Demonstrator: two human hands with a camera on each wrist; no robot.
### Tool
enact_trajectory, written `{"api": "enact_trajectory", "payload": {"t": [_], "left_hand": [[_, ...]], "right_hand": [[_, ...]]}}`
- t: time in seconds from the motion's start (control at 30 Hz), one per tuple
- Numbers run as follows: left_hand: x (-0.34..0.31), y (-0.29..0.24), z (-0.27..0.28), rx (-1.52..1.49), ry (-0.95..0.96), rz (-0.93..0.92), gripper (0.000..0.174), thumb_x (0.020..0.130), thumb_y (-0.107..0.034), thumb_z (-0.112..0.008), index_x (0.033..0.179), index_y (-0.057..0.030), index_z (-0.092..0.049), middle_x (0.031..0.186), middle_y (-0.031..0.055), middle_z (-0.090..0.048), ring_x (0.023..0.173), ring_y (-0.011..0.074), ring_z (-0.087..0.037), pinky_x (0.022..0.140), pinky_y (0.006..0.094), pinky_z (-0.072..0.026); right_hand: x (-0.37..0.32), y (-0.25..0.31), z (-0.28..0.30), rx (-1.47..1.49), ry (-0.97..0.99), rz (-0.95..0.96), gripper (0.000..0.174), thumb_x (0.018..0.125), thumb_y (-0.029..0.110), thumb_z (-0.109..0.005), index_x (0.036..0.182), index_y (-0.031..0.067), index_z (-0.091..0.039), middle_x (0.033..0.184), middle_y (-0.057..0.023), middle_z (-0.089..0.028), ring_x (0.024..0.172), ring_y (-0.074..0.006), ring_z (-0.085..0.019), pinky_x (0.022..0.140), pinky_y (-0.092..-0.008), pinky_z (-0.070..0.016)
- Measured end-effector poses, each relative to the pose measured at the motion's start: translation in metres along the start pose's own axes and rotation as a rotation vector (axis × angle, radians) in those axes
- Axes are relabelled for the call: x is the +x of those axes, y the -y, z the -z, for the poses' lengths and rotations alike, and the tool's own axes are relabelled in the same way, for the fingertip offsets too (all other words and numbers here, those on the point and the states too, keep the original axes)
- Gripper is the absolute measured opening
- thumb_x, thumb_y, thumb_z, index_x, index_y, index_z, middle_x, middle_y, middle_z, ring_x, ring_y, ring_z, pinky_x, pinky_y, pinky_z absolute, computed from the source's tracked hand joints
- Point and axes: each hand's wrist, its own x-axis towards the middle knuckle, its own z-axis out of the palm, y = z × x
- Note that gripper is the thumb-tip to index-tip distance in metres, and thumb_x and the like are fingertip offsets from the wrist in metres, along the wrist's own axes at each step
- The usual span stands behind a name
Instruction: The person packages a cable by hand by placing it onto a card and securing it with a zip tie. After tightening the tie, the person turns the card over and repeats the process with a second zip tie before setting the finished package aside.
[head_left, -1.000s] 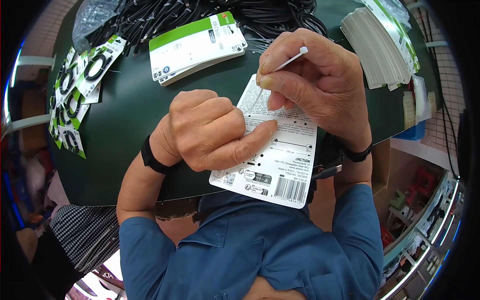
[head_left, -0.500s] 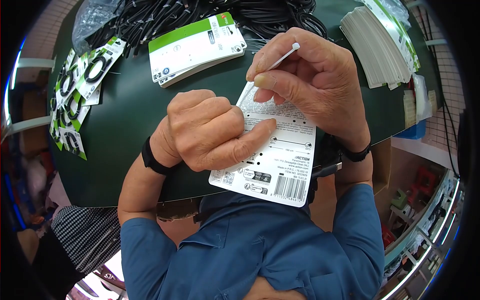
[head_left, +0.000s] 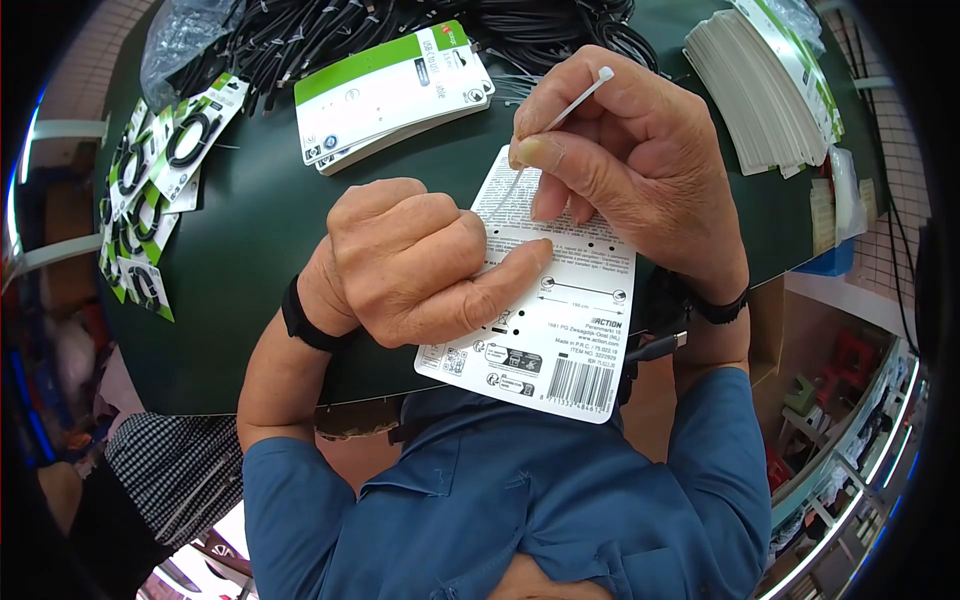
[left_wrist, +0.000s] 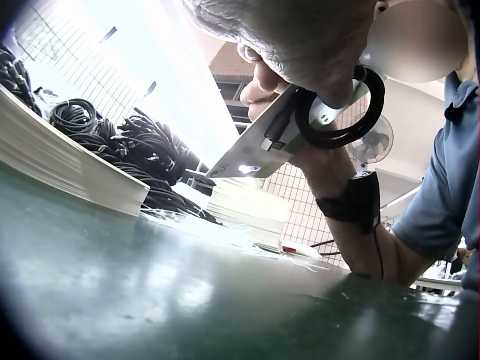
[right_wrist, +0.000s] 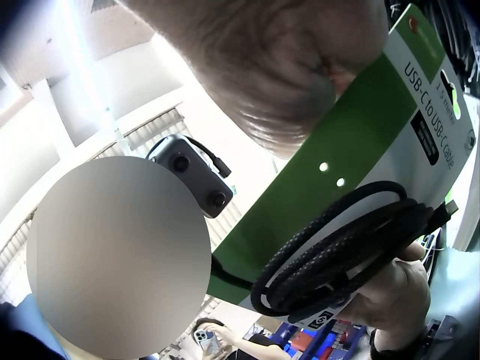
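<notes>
A white printed card (head_left: 560,330) is tilted between the hands, its barcode side up in the head view. The left hand (head_left: 410,265) grips its left edge, thumb lying across the print. Between thumb and forefinger the right hand (head_left: 635,160) pinches a white cable tie (head_left: 583,98), whose head sticks up and whose tail runs down toward the card. On the card's green side, in the right wrist view, lies a coiled black cable (right_wrist: 337,247), with left fingers behind it. The left wrist view shows the same coil (left_wrist: 341,112) below the card.
On the green table (head_left: 260,250) lie a stack of green-and-white cards (head_left: 390,100), another card stack (head_left: 755,95) at the right, finished-looking cards with coiled cables (head_left: 190,135) at the left, a heap of black cables (head_left: 540,30), loose white ties (head_left: 515,88) and a plastic bag (head_left: 185,50).
The right hand moved slightly left with the tie, then back to the right. The left hand keeps its grip on the card, which has shifted only slightly.
</notes>
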Motion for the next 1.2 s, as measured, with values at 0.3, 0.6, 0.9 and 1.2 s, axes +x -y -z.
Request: {"api": "enact_trajectory", "payload": {"t": [0.3,0.6,0.9,1.2], "left_hand": [[-0.001,-0.003,0.007,-0.027,0.089,0.051,0.057,0.059,-0.024,-0.082,0.115,-0.0106,-0.076,0.075,0.0011,-0.058,0.057,0.0129,-0.053,0.049,0.0272,-0.04],[-0.002,-0.004,0.007,-0.036,0.087,0.061,0.056,0.061,-0.022,-0.083,0.114,-0.0098,-0.075,0.073,0.0012,-0.058,0.056,0.0128,-0.053,0.048,0.0272,-0.0392],[-0.002,0.003,0.001,-0.031,-0.019,0.029,0.044,0.067,-0.021,-0.076,0.108,-0.0063,-0.075,0.065,-0.0062,-0.041,0.053,0.0072,-0.044,0.047,0.0258,-0.0284],[-0.001,-0.001,0.013,-0.068,0.072,0.056,0.049,0.063,-0.023,-0.084,0.109,-0.0102,-0.075,0.072,-0.0003,-0.056,0.057,0.0116,-0.054,0.049,0.0276,-0.0405]], "right_hand": [[0.0,-0.001,0.001,-0.058,0.063,0.01,0.009,0.097,-0.002,-0.072,0.103,0.0012,-0.066,0.095,-0.0058,-0.071,0.07,-0.0055,-0.07,0.056,-0.0168,-0.0516],[0.001,-0.005,0.003,-0.035,0.102,0.043,0.011,0.094,-0.005,-0.074,0.101,-0.0012,-0.066,0.097,-0.0103,-0.071,0.072,-0.0086,-0.071,0.061,-0.0201,-0.0581],[0.002,-0.003,-0.002,-0.018,0.023,-0.001,0.01,0.094,-0.006,-0.073,0.1,-0.0027,-0.065,0.097,-0.0114,-0.071,0.073,-0.0098,-0.072,0.062,-0.0206,-0.0596],[0.008,0.005,0.001,-0.132,0.091,0.059,0.012,0.087,-0.006,-0.079,0.092,-0.0031,-0.068,0.09,-0.0107,-0.072,0.071,-0.0122,-0.071,0.06,-0.0228,-0.0577]]}}
